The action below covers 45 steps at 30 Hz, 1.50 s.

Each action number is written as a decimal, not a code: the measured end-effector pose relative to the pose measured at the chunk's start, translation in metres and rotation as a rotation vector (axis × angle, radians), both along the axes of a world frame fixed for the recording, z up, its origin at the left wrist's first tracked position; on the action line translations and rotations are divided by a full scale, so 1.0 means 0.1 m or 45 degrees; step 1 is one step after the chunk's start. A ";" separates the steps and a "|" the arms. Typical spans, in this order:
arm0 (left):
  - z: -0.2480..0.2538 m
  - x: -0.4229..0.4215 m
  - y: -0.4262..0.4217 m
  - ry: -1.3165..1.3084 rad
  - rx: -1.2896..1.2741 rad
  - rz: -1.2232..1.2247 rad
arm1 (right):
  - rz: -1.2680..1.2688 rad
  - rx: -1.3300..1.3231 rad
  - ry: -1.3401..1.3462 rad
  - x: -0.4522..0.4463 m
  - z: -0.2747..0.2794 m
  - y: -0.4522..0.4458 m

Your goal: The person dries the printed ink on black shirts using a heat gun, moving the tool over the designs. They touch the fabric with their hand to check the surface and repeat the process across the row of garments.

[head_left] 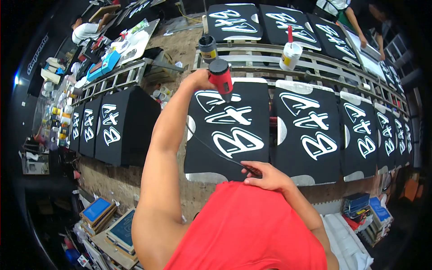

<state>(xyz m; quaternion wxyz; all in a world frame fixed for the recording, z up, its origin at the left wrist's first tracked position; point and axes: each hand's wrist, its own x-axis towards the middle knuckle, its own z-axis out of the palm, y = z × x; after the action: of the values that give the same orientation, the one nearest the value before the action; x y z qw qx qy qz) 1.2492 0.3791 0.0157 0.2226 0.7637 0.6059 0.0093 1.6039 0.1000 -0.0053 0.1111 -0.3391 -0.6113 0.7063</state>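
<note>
My left hand [198, 81] grips a red and black heat gun [221, 80], its nozzle angled down over a black shirt panel [202, 157] printed with white "BAY" lettering. The nozzle is near the upper letters; I cannot tell the exact gap. Close to my body, my right hand [267, 176] has its fingers closed round the gun's black cord [211, 150]. The cord runs loosely across the panel between both hands. Beside this panel, to the right, lies another printed black panel [310, 166] of the same kind, with silvery board showing at its edges.
More printed panels [360, 153] continue rightward, and others [108, 148] stand at left. A white tub [291, 56] and a dark tub [208, 48] sit on the rail behind. A co-worker's arm [357, 29] reaches over a screen frame [366, 49]. Framed screens [96, 209] are stacked lower left.
</note>
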 end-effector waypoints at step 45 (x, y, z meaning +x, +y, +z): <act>0.05 -0.43 -0.08 0.252 -0.013 0.267 | 0.049 0.018 -0.010 -0.16 0.02 0.04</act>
<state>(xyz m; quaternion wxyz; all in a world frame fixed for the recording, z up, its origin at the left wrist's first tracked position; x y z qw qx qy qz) 1.2065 0.3711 0.0211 0.1636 0.6922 0.7015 -0.0459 1.5879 0.1037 -0.0037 0.0976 -0.3293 -0.6232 0.7026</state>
